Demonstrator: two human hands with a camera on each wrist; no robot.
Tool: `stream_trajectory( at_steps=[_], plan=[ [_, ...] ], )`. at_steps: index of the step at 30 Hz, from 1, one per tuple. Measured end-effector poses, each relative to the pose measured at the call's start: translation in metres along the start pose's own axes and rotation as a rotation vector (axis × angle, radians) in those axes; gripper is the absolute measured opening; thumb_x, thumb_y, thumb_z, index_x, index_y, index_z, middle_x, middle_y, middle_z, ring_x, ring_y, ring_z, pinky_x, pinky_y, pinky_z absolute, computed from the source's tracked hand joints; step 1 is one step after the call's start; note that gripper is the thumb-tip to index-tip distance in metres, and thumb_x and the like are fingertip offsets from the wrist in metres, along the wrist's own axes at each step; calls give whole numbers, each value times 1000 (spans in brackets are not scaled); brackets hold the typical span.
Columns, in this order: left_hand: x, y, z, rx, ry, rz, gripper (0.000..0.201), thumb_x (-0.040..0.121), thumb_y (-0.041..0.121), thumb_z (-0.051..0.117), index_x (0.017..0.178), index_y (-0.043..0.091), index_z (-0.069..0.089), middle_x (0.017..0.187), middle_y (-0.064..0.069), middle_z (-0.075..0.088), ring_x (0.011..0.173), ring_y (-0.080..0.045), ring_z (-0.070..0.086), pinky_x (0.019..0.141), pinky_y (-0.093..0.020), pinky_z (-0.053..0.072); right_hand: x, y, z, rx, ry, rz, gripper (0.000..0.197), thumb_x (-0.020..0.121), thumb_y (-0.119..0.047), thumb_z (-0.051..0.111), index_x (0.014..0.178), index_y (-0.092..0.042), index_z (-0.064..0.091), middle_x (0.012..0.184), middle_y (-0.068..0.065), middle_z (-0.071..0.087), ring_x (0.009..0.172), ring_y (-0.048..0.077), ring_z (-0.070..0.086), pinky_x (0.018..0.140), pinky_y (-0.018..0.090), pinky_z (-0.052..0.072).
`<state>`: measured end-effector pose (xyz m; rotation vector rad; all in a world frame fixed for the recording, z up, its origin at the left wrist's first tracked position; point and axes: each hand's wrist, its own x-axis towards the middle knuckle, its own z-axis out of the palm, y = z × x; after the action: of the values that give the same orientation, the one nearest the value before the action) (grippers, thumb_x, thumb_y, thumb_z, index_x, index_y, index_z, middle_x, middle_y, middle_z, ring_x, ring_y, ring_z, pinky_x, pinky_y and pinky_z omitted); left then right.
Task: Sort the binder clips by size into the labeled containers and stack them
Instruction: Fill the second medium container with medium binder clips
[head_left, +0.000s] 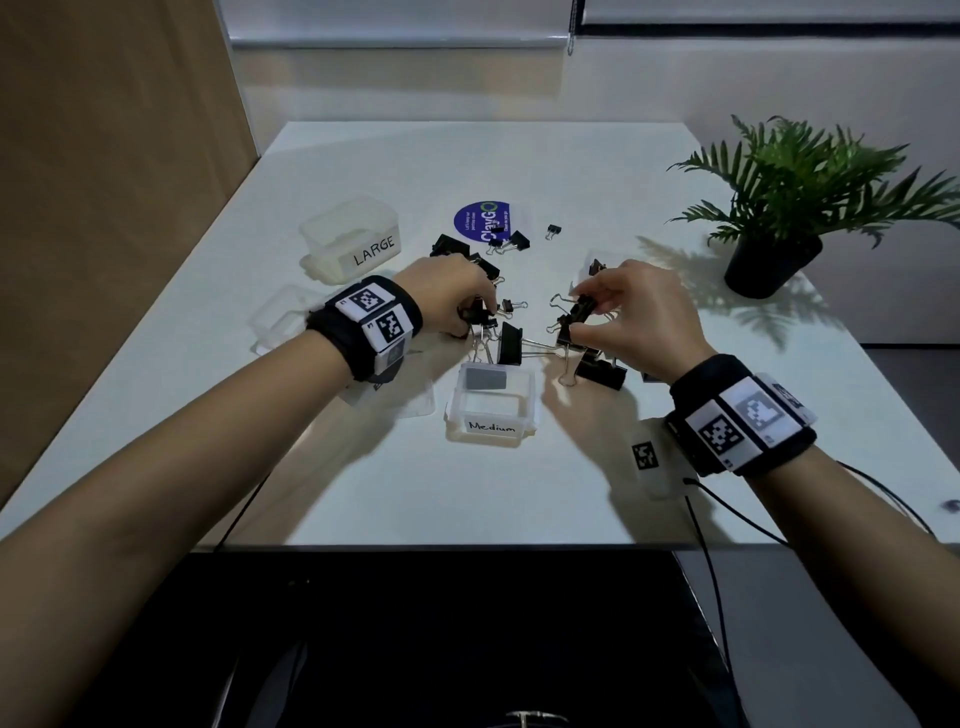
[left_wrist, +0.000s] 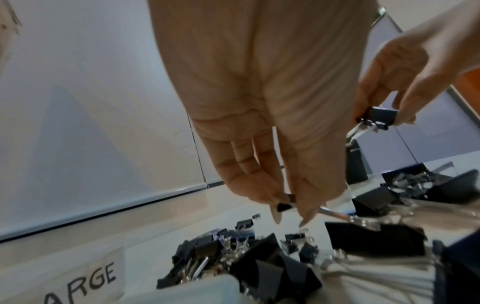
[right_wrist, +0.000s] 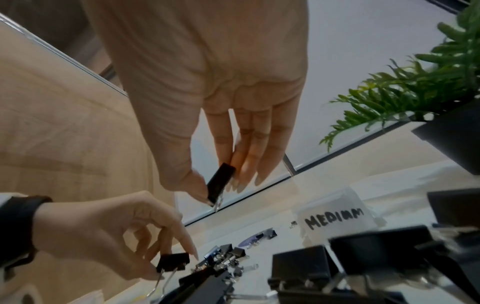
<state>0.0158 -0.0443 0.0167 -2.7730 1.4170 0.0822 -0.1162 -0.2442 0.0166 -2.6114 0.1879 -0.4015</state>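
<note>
Left hand: the left hand (head_left: 457, 291) is hovering over the left part of the clip pile, its grip clamped on a small black clip (right_wrist: 172, 261) pinched between thumb and fingertips, wire handles hanging below
Right hand: the right hand (head_left: 631, 317) is hovering over the right part of the pile, its grip clamped on a medium black clip (right_wrist: 221, 183) held by thumb and forefinger clear of the tabletop
Clip pile: loose black clips (head_left: 511, 343) of mixed sizes are lying scattered on the white tabletop (head_left: 363, 493) between and beyond the two hands; one tiny clip (head_left: 554, 231) is lying apart, further back
Large tub: a clear tub labelled LARGE (head_left: 350, 241) is sitting at the back left, well apart from the pile; its contents cannot be told
Medium tub: a clear tub labelled Medium (head_left: 491, 410) is sitting just in front of the pile, between the two forearms, with a grey block showing inside
Second tub on the right: a tub labelled MEDIUM (right_wrist: 335, 218) is showing in the right wrist view behind the large clips
Lids: clear lids (head_left: 283, 317) are lying flat beside the left wrist
Sticker: a round blue sticker (head_left: 480, 221) is lying behind the pile, some clips resting on its edge
Plant: a potted plant (head_left: 789, 208) is standing at the right rear of the tabletop
</note>
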Motion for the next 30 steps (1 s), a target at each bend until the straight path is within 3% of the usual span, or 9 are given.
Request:
stream_trajectory(
  at_steps=[2,5,8,12,18,23,27,30],
  plan=[
    [-6,-3,-5,-69,41,-25,39,75,13,74,113,18,66,104,-4,64,89,-21,54,70,-31,43,-3,-6,-4,13,-8,-20,40,62,-30,77,102,-26,73,92,-4,65,85,10,65,77,37,55],
    [-22,-3,-9,-222,118,-31,33,73,16,77,104,14,68,85,-4,66,71,-14,54,69,-35,50,-10,-17,-10,13,-78,-60,39,61,-31,76,100,-30,73,88,-9,68,87,7,66,76,34,55],
    [-41,0,-11,-319,160,11,29,70,24,82,94,12,70,77,-1,67,68,-12,62,67,-30,52,-19,-29,-12,-33,-221,-102,36,62,-32,75,98,-33,74,79,-15,66,82,6,65,71,35,56],
    [-58,10,-7,-334,155,93,34,68,39,83,86,14,71,77,8,57,69,-10,57,64,-24,47,-26,-40,-3,-108,-365,-147,35,64,-31,77,99,-32,74,72,-18,52,79,8,60,70,33,53],
    [-62,28,9,-301,133,80,35,63,42,83,86,19,70,96,2,56,89,-16,54,71,-38,49,-31,-42,14,-191,-324,-174,43,64,-36,74,107,-35,70,89,-14,56,92,11,60,64,26,43],
    [-66,38,17,-221,137,7,37,62,42,81,82,14,66,103,3,51,102,-17,48,71,-39,47,-35,-41,16,-124,-274,-180,44,61,-33,74,103,-34,59,92,-15,62,89,9,59,70,31,50],
    [-67,43,15,-128,97,-81,38,66,51,77,83,18,70,99,5,55,98,-18,51,68,-37,46,-37,-42,24,-170,-291,-195,34,64,-34,72,97,-34,64,93,-16,65,90,10,61,68,29,48],
    [-65,52,14,-30,30,-185,35,70,50,76,89,21,71,91,2,58,89,-23,59,61,-32,38,-38,-44,26,-207,-284,-185,28,65,-36,73,93,-33,69,81,-16,61,86,11,62,63,27,42]
  ],
)
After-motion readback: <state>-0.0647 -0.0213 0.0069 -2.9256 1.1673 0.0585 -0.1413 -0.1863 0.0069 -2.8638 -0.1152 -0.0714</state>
